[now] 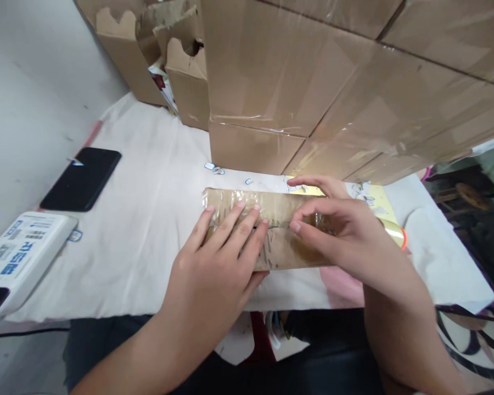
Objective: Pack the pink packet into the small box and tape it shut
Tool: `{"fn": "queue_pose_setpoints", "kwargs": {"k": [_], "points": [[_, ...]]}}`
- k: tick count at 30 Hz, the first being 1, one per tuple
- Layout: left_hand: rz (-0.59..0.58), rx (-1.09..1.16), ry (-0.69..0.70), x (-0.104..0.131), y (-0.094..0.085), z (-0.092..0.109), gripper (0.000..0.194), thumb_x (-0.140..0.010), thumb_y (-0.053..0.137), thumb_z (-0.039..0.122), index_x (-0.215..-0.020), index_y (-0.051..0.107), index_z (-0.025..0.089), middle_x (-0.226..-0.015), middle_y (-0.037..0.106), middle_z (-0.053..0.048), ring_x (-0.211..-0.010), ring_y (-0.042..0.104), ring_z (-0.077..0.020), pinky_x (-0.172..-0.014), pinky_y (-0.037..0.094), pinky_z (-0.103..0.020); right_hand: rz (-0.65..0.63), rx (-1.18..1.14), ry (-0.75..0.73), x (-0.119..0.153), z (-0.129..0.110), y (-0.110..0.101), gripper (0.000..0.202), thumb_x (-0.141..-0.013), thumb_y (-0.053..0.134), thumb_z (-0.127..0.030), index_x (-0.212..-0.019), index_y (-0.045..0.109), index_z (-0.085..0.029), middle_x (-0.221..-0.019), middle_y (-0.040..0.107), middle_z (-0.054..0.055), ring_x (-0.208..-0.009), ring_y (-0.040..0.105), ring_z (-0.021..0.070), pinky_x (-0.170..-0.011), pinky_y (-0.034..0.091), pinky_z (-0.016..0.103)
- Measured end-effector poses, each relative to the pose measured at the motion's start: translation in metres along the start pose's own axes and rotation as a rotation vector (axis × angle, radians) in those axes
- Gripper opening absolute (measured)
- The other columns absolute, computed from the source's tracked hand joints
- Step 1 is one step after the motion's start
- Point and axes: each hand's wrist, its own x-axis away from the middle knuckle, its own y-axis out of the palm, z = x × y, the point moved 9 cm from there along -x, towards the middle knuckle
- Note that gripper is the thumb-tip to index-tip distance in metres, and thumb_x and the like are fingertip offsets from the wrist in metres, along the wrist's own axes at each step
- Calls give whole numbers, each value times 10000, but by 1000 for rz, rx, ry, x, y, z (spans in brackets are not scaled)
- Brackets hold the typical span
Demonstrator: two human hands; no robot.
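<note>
A small flat cardboard package [271, 208], wrapped in clear tape, lies on a white cloth [148, 219]. My left hand [218, 258] rests flat on its left part, fingers spread and pressing down. My right hand [337, 225] lies over its right part, fingers curled on the tape seam along the top. Under my right hand a roll of clear tape [397, 233] with an orange core edge peeks out; whether the hand grips it I cannot tell.
Large taped cardboard boxes [313, 82] stand right behind the package. Torn open boxes [181, 71] sit at the back left. A black phone [81, 178] and a white device [20, 258] lie at the left. Small paper scraps [214, 168] dot the cloth.
</note>
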Motion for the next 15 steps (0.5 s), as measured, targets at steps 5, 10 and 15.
{"fn": "queue_pose_setpoints", "kwargs": {"k": [5,10,15], "points": [[1,-59,3,-1,-6,2,539,-956,586,343,-1471,516,201,-1488,574,-117,-1367,545,-341,-1164,387,-575,37,182,18,-3,6,9,114,-860,661,-250,-766,725,-255,-1382,596,24,-1361,470,326,-1143,339,592],[-24,-105,54,1,-3,6,431,-963,601,339,-1394,592,320,-1510,551,-108,-1375,534,-365,-1112,420,-622,37,205,36,-4,9,11,129,-864,648,-241,-751,711,-240,-1382,592,37,-1347,477,325,-1132,349,579],[-10,-129,60,2,-3,6,418,-973,591,360,-1388,594,317,-1508,552,-118,-1367,542,-360,-1095,432,-623,-6,216,33,-2,11,16,151,-890,606,-232,-764,689,-220,-1441,543,57,-1337,471,318,-1073,422,538]]}}
